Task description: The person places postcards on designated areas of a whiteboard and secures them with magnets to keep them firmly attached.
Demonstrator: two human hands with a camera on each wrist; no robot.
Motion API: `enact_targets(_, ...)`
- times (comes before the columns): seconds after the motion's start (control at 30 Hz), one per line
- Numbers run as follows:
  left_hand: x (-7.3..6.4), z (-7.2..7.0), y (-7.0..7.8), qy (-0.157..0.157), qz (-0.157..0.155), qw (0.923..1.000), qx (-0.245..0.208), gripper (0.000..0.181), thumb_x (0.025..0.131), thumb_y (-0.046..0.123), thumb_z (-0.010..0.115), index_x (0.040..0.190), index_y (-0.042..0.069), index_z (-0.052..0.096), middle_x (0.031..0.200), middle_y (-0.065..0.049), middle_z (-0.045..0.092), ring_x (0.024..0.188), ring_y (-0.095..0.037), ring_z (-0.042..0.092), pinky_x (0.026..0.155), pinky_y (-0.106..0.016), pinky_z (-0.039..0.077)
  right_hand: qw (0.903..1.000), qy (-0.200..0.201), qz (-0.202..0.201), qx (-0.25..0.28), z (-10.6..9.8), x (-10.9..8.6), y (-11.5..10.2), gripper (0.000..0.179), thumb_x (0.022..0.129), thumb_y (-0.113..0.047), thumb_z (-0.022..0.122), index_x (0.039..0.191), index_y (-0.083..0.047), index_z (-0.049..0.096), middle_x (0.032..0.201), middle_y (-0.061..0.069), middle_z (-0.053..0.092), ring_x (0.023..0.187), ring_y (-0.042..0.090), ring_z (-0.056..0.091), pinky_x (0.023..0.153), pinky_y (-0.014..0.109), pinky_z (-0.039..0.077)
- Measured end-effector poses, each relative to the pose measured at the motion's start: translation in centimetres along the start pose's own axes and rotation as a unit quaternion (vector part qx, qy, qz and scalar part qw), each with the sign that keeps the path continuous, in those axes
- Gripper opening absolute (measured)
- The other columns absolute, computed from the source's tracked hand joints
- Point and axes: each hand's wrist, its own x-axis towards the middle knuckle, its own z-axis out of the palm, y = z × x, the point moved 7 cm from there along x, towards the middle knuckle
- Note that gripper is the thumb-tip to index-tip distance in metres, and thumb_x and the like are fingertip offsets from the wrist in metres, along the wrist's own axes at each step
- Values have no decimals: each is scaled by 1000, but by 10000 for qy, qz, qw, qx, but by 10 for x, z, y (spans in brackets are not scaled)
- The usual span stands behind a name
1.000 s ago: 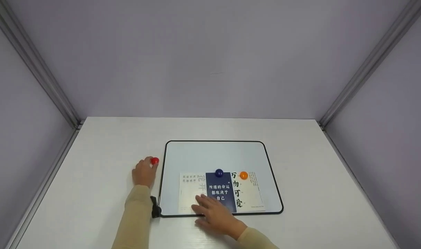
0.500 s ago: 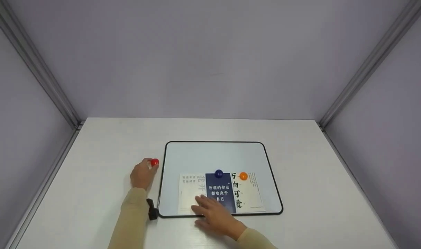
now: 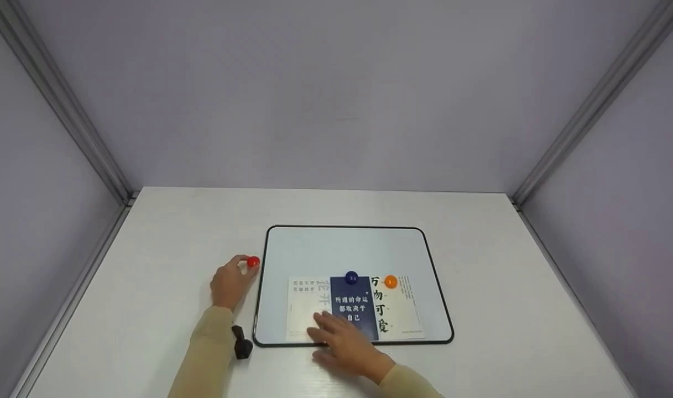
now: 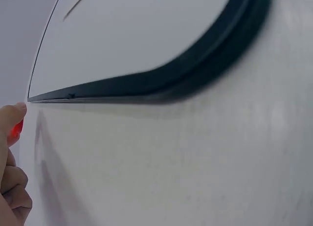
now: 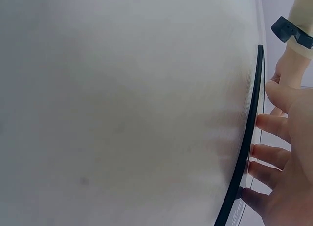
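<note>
Between thumb and finger, my left hand (image 3: 229, 283) pinches a round red magnet (image 3: 252, 261), just left of the whiteboard (image 3: 342, 249). In the left wrist view the red magnet (image 4: 16, 131) is partly hidden by the thumb. My right hand (image 3: 347, 345) rests with spread fingers over the board's near edge, fingertips on the white card (image 3: 303, 304) and by the dark blue card (image 3: 354, 301). A dark blue magnet (image 3: 351, 277) sits on the blue card's top edge. An orange magnet (image 3: 391, 282) is on another white card (image 3: 405, 315) to the right.
The black-framed whiteboard lies flat on a white table (image 3: 496, 287). A small black wrist camera (image 3: 242, 344) is on my left sleeve, near the board's lower left corner. Grey panels enclose the table at the back and both sides.
My left hand has shifted slightly toward me and to the right with the red magnet, and its forearm has swung left. The right hand stays in place.
</note>
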Motion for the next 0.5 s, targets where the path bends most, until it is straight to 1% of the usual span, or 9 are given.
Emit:
enact_targets(0.1,-2,1,4,-56,42,10000,8,38,83,30,73,113,6,68,75,-19,69,61,-16,48,49,-24,35,10000,26,-8,13,-1,0,0,47,95,-42,53,137,-21,53,151,8,45,141,29,43,116,48,37)
enact_targets(0.2,-4,1,7,-82,79,9999,-83,37,83,28,74,112,6,68,79,-20,71,62,-17,49,51,-25,37,9999,82,-77,-33,-1,1,-1,46,95,-41,54,136,-20,54,150,9,46,139,30,45,114,48,39)
enact_targets(0.33,-5,4,12,-186,134,9994,-255,37,83,27,74,112,5,68,83,-21,73,62,-16,44,53,-26,37,9999,45,-69,-62,0,1,-1,46,94,-41,54,136,-20,54,150,9,46,140,30,45,115,47,38)
enact_targets(0.37,-6,5,13,-220,135,9993,-264,36,84,27,74,113,5,67,88,-20,73,63,-16,44,56,-25,38,10000,16,-39,-61,0,1,0,46,94,-42,54,136,-21,53,150,9,46,140,29,44,115,47,38)
enact_targets(0.43,-7,8,14,-282,133,9992,-263,37,85,28,73,114,6,67,91,-18,74,64,-15,45,58,-25,38,10000,-4,-24,-83,0,1,0,47,95,-42,54,136,-21,53,150,8,46,140,29,44,116,47,38)
enact_targets(0.5,-7,9,16,-333,108,9990,-273,37,85,28,72,115,6,67,84,-16,72,63,-14,45,58,-25,37,9999,-1,-31,-126,0,2,0,47,95,-42,54,136,-21,53,150,8,46,140,29,44,115,47,38)
